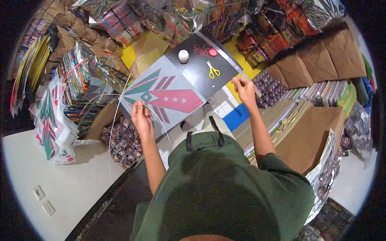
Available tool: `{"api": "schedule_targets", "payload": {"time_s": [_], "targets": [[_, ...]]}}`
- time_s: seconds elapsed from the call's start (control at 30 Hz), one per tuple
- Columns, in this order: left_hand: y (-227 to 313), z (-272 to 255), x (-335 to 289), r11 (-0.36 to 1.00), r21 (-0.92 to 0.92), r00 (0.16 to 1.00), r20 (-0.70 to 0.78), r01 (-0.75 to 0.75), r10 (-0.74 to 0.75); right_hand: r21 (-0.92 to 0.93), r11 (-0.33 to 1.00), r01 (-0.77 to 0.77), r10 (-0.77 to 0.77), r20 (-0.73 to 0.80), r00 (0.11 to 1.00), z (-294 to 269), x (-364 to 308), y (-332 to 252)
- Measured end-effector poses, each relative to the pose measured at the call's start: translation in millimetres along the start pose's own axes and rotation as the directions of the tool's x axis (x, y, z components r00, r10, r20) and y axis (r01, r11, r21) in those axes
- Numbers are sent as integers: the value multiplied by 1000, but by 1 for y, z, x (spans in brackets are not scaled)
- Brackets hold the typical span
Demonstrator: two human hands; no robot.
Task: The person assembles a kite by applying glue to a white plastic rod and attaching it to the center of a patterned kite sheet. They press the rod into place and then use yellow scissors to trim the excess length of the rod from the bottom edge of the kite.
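Green shirt [225, 197] covers me. My left hand [142, 119] pinches a white stick [163, 125]; my right hand [245, 90] curls, its grip unclear.

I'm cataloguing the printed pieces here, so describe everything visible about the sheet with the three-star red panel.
The sheet looks thin and pale grey, like film or paper. Its red panel bears three white stars in a row; green streaks and maroon bars flank it. It lies mostly flat, slanted, partly over the dark board. Thin white rods cross its left end. The left hand is over its near edge; contact is unclear.
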State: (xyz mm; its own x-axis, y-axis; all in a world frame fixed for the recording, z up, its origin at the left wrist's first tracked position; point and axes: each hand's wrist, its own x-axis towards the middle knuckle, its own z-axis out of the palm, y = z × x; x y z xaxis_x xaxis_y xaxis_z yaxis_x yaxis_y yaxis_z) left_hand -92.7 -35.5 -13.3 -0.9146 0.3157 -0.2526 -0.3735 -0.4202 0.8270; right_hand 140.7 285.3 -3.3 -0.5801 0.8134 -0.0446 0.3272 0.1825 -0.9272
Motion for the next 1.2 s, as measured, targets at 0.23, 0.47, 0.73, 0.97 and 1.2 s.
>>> {"api": "schedule_targets", "payload": {"time_s": [0.23, 0.47, 0.73, 0.97, 1.2], "targets": [[-11, 34, 1, 997, 14, 991, -105, -80, 81, 674, 728, -128, -61, 250, 966, 10, 56, -47], [-25, 68, -4, 988, 17, 961, -230, -154, 154, 711, 643, -286, -106, 452, 886, -16, 115, -76], [-46, 104, -13, 985, 30, 929, -329, -169, 170, 676, 662, -322, -117, 518, 847, -40, 156, -67], [-55, 116, -16, 988, 80, 937, -317, -131, 150, 649, 551, -525, 42, 607, 794, -38, 177, -26], [-35, 122, -17, 975, 137, 923, -324, -173, 210, 131, 674, -727, 626, 421, 657, -21, 123, 201]]}}
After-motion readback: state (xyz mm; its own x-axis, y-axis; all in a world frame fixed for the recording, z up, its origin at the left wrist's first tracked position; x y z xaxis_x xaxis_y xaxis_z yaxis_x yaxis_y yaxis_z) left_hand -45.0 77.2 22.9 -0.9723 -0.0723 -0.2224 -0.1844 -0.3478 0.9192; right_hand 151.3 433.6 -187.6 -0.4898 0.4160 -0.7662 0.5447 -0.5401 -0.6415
